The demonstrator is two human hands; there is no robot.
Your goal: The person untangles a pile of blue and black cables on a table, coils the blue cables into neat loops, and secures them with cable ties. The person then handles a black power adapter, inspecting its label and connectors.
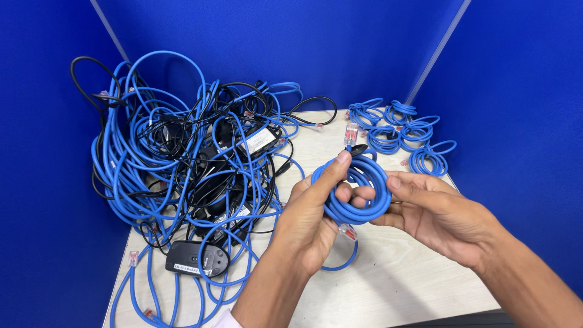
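Note:
Both my hands hold one coiled blue network cable (364, 194) above the middle of the table. My left hand (310, 222) grips the coil's left side, thumb stretched up along it toward a black tie (358, 148) at the top. My right hand (440, 212) holds the coil's right side with its fingers behind it. A clear plug (351, 133) sticks up from the coil and another clear plug (347, 231) hangs below it.
A big tangle of blue and black cables (182, 164) covers the table's left half, with a black power adapter (197, 259) at its near edge. Several small coiled blue cables (401, 133) lie at the far right corner. Blue partition walls (516, 91) surround the pale table (395, 279).

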